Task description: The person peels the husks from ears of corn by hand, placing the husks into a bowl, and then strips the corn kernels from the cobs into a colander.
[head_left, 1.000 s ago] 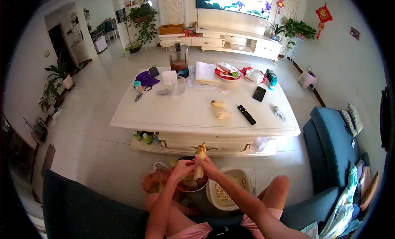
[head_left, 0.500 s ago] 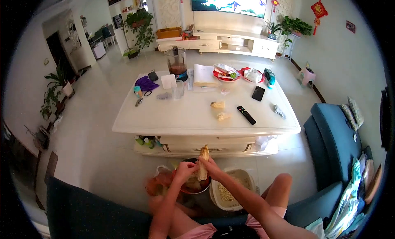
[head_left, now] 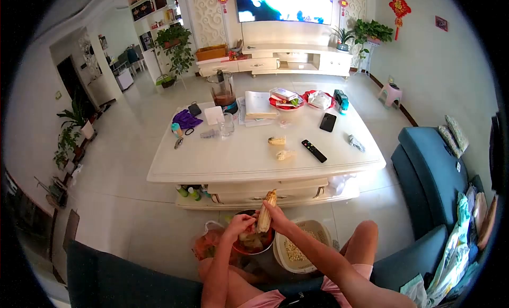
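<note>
My right hand (head_left: 275,217) is wrapped round a pale yellow ear of corn (head_left: 266,212), which stands nearly upright with its tip up. My left hand (head_left: 242,224) is closed at the left side of the ear, its fingers pinched together; what they hold, if anything, is too small to make out. Below the hands sits a red-rimmed bowl (head_left: 255,248) with pale pieces in it. To its right a cream basket (head_left: 282,257) contains loose kernels (head_left: 298,249). A reddish plastic bag (head_left: 208,243) lies left of the bowl.
Beyond my hands is a white coffee table (head_left: 233,159) with two corn pieces, a remote (head_left: 314,151), a phone (head_left: 328,122), a blender jug (head_left: 222,90), a glass mug (head_left: 226,125) and papers. A blue sofa (head_left: 429,186) stands at the right.
The camera view has shifted, with the television now further left. Both hands stay at the ear of corn, which tilts slightly more to the right.
</note>
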The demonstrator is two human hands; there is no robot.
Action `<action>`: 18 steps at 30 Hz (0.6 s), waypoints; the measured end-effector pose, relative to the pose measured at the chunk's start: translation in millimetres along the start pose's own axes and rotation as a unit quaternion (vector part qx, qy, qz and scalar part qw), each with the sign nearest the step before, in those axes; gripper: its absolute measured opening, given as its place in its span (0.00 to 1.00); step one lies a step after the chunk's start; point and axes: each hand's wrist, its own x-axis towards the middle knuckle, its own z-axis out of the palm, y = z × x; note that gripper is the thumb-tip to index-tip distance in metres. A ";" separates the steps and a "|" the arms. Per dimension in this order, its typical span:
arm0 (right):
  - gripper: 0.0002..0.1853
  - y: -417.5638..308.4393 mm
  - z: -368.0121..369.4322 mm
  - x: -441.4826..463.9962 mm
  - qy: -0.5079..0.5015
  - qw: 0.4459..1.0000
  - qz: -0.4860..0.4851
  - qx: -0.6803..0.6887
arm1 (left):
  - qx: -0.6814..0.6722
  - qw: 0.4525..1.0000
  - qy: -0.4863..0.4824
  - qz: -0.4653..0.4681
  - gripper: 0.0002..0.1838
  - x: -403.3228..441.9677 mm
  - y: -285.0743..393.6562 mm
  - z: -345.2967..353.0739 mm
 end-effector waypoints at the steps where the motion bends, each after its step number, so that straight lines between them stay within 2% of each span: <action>1: 0.23 -0.2 -0.6 0.8 0.000 1.000 0.000 0.000 | 0.000 1.000 0.000 0.000 0.14 -1.5 2.1 1.4; 4: 0.23 1.2 -1.4 3.3 -0.014 1.000 -0.006 0.011 | 0.044 0.998 0.032 0.011 0.17 -0.5 -0.2 6.5; 6: 0.23 4.4 -1.4 6.5 -0.003 1.000 -0.009 0.012 | -0.002 1.000 -0.006 0.002 0.20 12.5 -17.5 5.6; 10: 0.25 2.4 5.6 2.7 0.004 1.000 -0.020 -0.002 | -0.003 1.000 -0.006 -0.006 0.23 4.0 -8.6 10.2; 13: 0.24 2.9 3.0 4.9 -0.017 1.000 -0.018 -0.008 | 0.000 1.000 -0.009 -0.012 0.28 -4.2 3.1 12.0; 16: 0.23 -0.6 4.0 4.7 0.009 1.000 -0.020 -0.010 | 0.008 0.999 -0.012 -0.030 0.33 -11.6 13.9 13.9; 18: 0.23 1.1 -0.4 8.1 -0.014 0.999 -0.036 -0.012 | 0.017 0.998 -0.058 -0.035 0.35 -8.4 12.1 10.8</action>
